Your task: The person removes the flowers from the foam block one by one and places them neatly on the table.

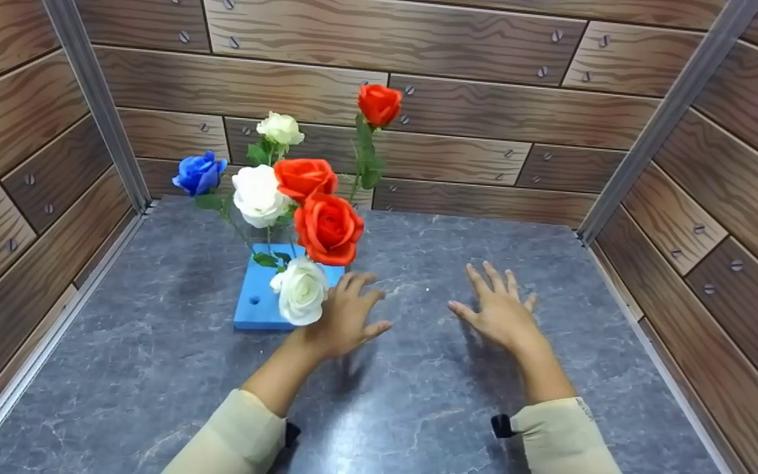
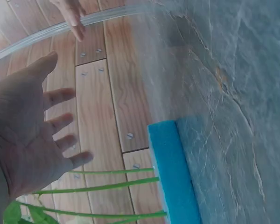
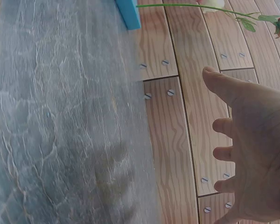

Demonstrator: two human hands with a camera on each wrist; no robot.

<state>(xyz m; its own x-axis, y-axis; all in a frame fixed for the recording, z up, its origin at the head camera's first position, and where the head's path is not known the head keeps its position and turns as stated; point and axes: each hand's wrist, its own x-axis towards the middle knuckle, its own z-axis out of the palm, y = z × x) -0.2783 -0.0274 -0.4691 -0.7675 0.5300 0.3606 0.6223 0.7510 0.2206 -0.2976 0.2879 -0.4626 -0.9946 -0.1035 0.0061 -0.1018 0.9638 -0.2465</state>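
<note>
A blue block (image 1: 254,315) stands on the left half of the table, with a bare hole near its front left. Several artificial rose stems (image 2: 98,188) rise from it. They carry a blue rose (image 1: 199,173), two white roses and a cream one (image 1: 280,128), and three red roses, the tallest red rose (image 1: 379,105) at the right. My left hand (image 1: 346,316) hovers right beside the block, fingers spread, partly behind the front white rose (image 1: 303,291). Over the table to the right, my right hand (image 1: 501,313) is spread with nothing in it.
The grey marbled table (image 1: 431,395) is enclosed by wood-patterned walls (image 1: 471,125) at the back and both sides. Metal corner posts (image 1: 655,125) and a metal strip along the left edge bound it. The flower heads overhang the block on several sides.
</note>
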